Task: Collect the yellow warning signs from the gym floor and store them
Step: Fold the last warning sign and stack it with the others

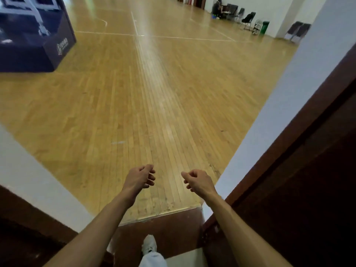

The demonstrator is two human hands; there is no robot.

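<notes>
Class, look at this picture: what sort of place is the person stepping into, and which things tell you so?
Most likely an indoor sports hall. The wooden floor carries painted white court lines, a padded dark-blue hoop base stands at the left, and folding chairs line the far wall.

The gym floor (119,105) is laid in narrow, honey-coloured wooden strips, worn and scuffed at the near edge. Farther off it is marked with thin white court lines (134,22), and a bright band of glare is reflected along its middle.
</notes>
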